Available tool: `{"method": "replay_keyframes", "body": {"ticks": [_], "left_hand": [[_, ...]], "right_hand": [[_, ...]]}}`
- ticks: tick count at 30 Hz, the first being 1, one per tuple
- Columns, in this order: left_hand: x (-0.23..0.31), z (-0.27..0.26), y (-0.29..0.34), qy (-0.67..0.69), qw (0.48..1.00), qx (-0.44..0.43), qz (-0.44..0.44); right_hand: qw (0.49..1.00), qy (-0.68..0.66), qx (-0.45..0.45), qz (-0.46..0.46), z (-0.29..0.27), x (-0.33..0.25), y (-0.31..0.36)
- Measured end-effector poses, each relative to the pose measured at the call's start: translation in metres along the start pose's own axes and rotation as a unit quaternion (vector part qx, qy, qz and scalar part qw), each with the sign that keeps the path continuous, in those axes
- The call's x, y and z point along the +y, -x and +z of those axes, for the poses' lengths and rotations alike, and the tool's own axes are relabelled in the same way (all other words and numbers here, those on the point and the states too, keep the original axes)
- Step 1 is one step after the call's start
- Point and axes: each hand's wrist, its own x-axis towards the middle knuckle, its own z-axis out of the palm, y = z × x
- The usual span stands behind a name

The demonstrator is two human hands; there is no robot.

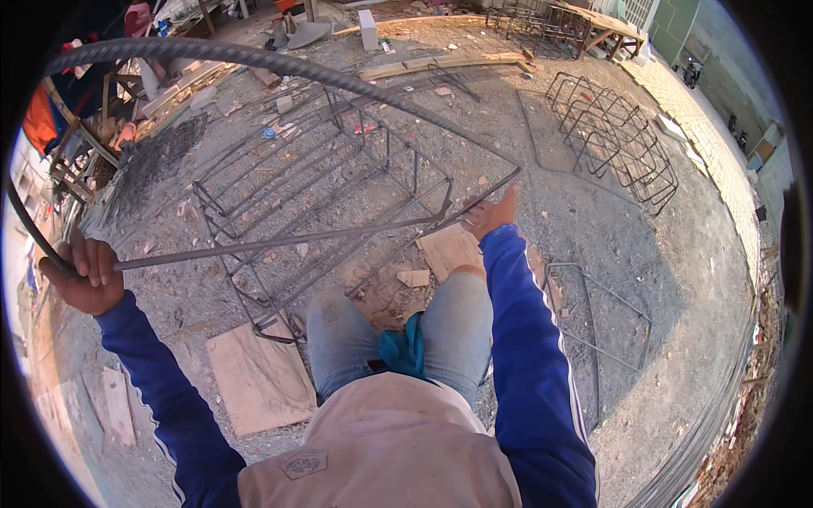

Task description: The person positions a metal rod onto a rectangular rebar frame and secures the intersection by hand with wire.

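A bent hoop of ribbed rebar spans the space in front of me, its top side arching close across the view. My left hand is wrapped round its left end, where the bar curves upward. At its right corner my right hand grips the bar, fingers partly hidden. Below the hoop, a long rebar cage rests on the gravel, slanting from near left to far right. I cannot tell whether hoop and cage touch.
Another rebar cage lies at the far right, with a bent bar nearer. A wooden board is by my left leg. Timber planks cross the back; long rods line the right edge. A wooden table stands far off.
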Motion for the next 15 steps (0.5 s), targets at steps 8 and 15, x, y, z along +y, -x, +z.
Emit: {"method": "replay_keyframes", "body": {"ticks": [8,15], "left_hand": [[-0.026,-0.039,0.052,0.069,0.997,0.011,-0.034],[-0.045,-0.040,0.089,-0.033,0.964,0.258,-0.043]], "right_hand": [[0.978,-0.167,-0.123,0.003,-0.053,0.063,0.008],[0.989,-0.130,-0.069,0.029,-0.098,0.084,0.004]]}}
